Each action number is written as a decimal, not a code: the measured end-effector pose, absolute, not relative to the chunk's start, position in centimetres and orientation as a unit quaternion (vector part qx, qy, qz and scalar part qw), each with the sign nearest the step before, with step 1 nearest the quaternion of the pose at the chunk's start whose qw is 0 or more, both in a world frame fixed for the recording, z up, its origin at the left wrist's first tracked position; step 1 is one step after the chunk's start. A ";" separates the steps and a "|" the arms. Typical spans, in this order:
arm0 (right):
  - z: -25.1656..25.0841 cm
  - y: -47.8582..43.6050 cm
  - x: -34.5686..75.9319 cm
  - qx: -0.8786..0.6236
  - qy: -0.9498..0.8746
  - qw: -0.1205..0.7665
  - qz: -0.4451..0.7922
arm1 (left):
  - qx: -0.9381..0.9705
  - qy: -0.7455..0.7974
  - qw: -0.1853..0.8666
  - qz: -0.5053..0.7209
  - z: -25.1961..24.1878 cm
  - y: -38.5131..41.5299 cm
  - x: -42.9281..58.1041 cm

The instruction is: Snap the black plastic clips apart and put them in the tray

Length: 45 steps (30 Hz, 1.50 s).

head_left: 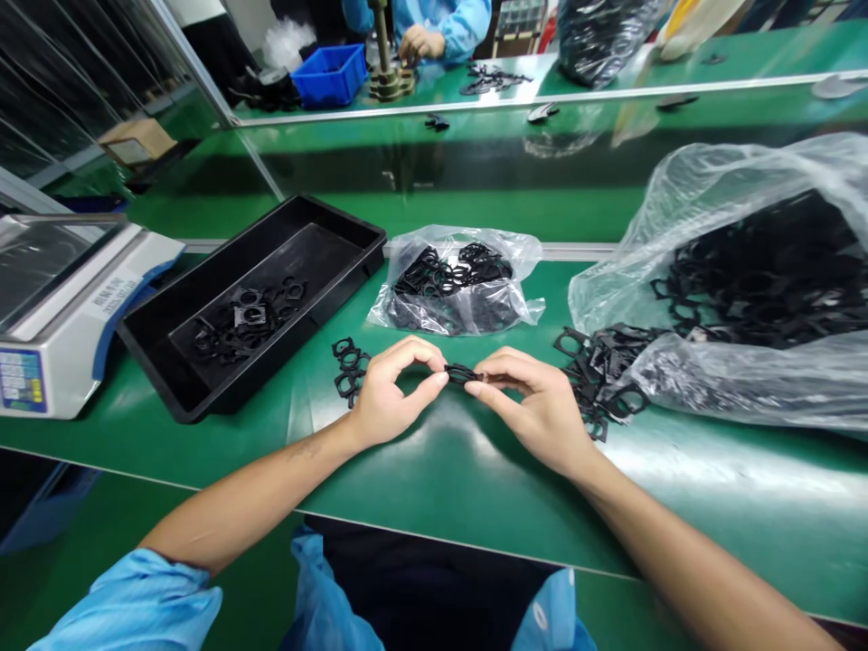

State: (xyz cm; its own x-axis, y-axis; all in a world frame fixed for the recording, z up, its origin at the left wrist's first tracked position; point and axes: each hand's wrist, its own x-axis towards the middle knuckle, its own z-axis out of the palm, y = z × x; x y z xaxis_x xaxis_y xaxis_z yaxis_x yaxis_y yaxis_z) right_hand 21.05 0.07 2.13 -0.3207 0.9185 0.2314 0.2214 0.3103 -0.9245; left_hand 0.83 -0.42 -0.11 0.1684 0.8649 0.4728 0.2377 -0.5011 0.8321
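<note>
Between my two hands, above the green table, is a small black plastic ring part (463, 373); whether it is one piece or two stacked is hard to tell. My left hand (400, 384) pinches its left end between thumb and fingers. The right end is pinched by my right hand (535, 402) in the same way. Several similar black ring parts (348, 358) lie on the table just left of my left hand. A pile of loose black parts (610, 362) lies to the right of my right hand, spilling from a large clear plastic bag (719, 362).
A black tray (339, 294) with some ring parts stands at left, beside a weighing scale (81, 316). A smaller clear bag (467, 312) of black parts sits ahead of my hands. Across the bench, a co-worker's hand (421, 43) is near a metal press (390, 83) and a blue bin (332, 77).
</note>
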 end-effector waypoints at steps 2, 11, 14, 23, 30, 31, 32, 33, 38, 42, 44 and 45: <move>2.1 0.0 21.0 -0.410 -0.696 0.412 0.421 | 0.698 0.394 0.315 0.509 -0.1 -0.4 0.8; 2.1 0.1 21.2 -0.405 -0.711 0.406 0.407 | 0.649 0.406 0.382 0.519 -0.3 -0.3 1.1; 2.1 0.1 21.2 -0.396 -0.718 0.409 0.401 | 0.650 0.402 0.383 0.519 -0.3 -0.2 1.1; 2.3 -0.1 21.1 -0.419 -0.728 0.397 0.370 | 0.673 0.400 0.353 0.512 0.1 -0.4 1.0; 2.9 0.5 21.1 -0.448 -0.577 0.362 0.580 | 0.714 0.400 0.295 0.493 0.1 -0.4 0.7; 2.8 0.6 21.1 -0.445 -0.539 0.350 0.623 | 0.732 0.389 0.264 0.492 0.1 -0.3 0.6; 2.8 0.7 21.2 -0.442 -0.507 0.342 0.657 | 0.751 0.375 0.233 0.491 0.2 -0.2 0.5; 2.8 0.9 21.2 -0.438 -0.481 0.336 0.681 | 0.768 0.358 0.204 0.491 0.3 -0.2 0.5; 2.5 1.0 21.2 -0.438 -0.477 0.320 0.691 | 0.791 0.311 0.167 0.500 0.3 -0.1 0.4; 1.9 0.8 21.0 -0.465 -0.567 0.374 0.568 | 0.767 0.350 0.191 0.503 0.2 0.0 0.3; 1.8 0.6 21.0 -0.457 -0.616 0.404 0.498 | 0.754 0.369 0.195 0.507 0.2 -0.1 0.3; 1.9 0.5 21.1 -0.446 -0.645 0.411 0.465 | 0.748 0.378 0.197 0.509 0.3 -0.1 0.4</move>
State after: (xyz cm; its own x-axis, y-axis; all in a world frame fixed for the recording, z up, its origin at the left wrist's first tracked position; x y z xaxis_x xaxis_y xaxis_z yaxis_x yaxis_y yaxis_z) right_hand 21.06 0.50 1.88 -0.2638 0.9576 0.1159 0.1933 0.1702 -0.9663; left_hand 0.36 -0.06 0.30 0.1966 0.7655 0.6127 0.3644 -0.6371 0.6792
